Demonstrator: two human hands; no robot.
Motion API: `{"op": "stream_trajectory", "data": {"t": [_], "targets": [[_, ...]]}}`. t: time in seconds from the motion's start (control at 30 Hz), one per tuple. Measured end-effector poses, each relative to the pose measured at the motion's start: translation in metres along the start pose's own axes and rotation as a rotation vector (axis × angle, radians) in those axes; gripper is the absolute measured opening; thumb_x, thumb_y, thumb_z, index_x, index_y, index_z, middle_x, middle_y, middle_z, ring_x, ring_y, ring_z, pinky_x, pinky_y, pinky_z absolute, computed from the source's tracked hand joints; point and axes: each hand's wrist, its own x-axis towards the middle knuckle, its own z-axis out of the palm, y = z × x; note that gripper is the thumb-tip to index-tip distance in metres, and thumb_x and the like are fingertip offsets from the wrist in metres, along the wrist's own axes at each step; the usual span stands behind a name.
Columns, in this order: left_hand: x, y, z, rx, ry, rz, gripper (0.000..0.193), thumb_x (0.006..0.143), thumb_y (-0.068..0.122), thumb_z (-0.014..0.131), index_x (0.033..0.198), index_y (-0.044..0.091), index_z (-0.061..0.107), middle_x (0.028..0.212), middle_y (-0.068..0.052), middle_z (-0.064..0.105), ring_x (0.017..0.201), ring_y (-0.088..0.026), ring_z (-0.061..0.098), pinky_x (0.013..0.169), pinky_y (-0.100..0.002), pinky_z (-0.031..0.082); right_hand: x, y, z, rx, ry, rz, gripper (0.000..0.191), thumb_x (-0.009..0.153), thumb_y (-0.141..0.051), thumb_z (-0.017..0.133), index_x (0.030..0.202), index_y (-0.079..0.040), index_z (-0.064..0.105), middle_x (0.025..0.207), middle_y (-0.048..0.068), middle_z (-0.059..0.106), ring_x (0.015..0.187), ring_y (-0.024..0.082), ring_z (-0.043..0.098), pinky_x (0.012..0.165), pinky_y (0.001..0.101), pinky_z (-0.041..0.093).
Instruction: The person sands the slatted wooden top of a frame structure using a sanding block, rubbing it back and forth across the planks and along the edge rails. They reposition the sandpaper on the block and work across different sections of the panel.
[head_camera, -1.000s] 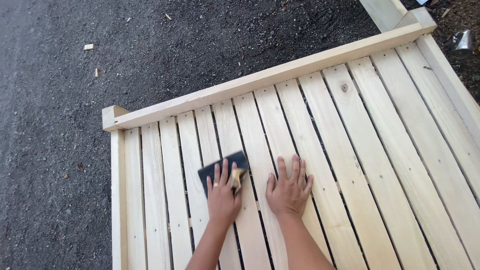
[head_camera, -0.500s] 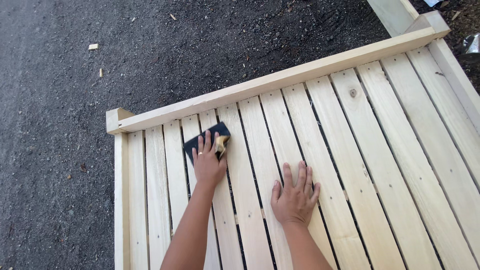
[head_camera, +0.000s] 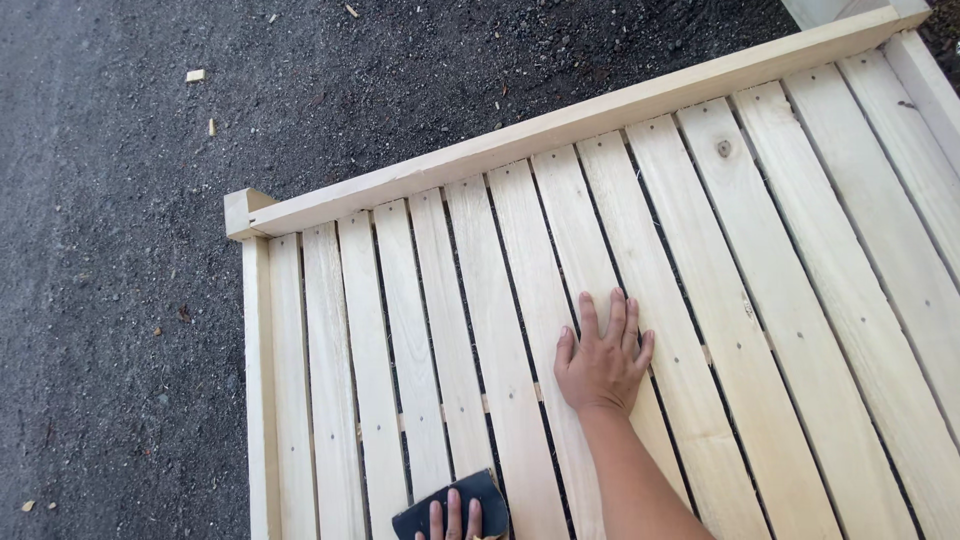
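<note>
Sandpaper block (head_camera: 455, 505), dark blue-grey, sits at the very bottom edge of the view, on the pale wooden slats (head_camera: 520, 330) of a big flat panel. The left hand (head_camera: 452, 520) is on top of it. Only a few fingertips show, laid flat on the block, so I cannot tell how tight the hold is. The right hand (head_camera: 603, 365) lies open and flat on the slats a little way off, fingers spread wide, holding nothing. It just presses the wood down.

The panel lies on rough black ground (head_camera: 120, 250). A thicker wooden rail (head_camera: 560, 125) runs across the far ends of the slats. Small wood chips (head_camera: 196, 75) lie on the ground.

To rub well, I think it helps to push the block along the slat, the same way the wood lines run. Keep it flat, press softly and evenly, and watch for the little gaps between slats. The open hand should stay firm so the panel does not slide.
</note>
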Motion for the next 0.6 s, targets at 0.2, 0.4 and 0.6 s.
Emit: {"op": "stream_trajectory", "data": {"t": [0.2, 0.4, 0.6], "targets": [[0.109, -0.035, -0.022, -0.255, -0.361, -0.271, 0.084, 0.079, 0.024, 0.056, 0.158, 0.023, 0.031, 0.168, -0.006, 0.022, 0.154, -0.035, 0.017, 0.121, -0.058, 0.013, 0.002, 0.0, 0.0, -0.036, 0.001, -0.007, 0.061, 0.093, -0.045, 0.049, 0.151, -0.029, 0.043, 0.164, 0.012, 0.028, 0.154, 0.03, 0.02, 0.12, 0.0588, 0.012], [0.352, -0.09, -0.033, -0.267, -0.181, -0.293, 0.067, 0.099, 0.043, 0.047, 0.161, 0.025, 0.03, 0.171, -0.003, 0.02, 0.156, -0.033, 0.017, 0.124, -0.056, 0.013, 0.007, 0.0, -0.004, -0.035, -0.02, 0.008, 0.061, 0.093, -0.046, 0.049, 0.151, -0.031, 0.042, 0.164, 0.011, 0.028, 0.154, 0.03, 0.02, 0.12, 0.0585, 0.012], [0.33, -0.089, -0.036, -0.268, -0.165, -0.249, 0.066, 0.101, 0.042, 0.046, 0.162, 0.023, 0.027, 0.171, -0.003, 0.018, 0.156, -0.032, 0.017, 0.124, -0.055, 0.014, 0.006, 0.0, -0.002, 0.009, -0.005, 0.002, 0.06, 0.092, -0.044, 0.051, 0.15, -0.03, 0.044, 0.164, 0.011, 0.028, 0.154, 0.03, 0.021, 0.12, 0.0591, 0.013]]}}
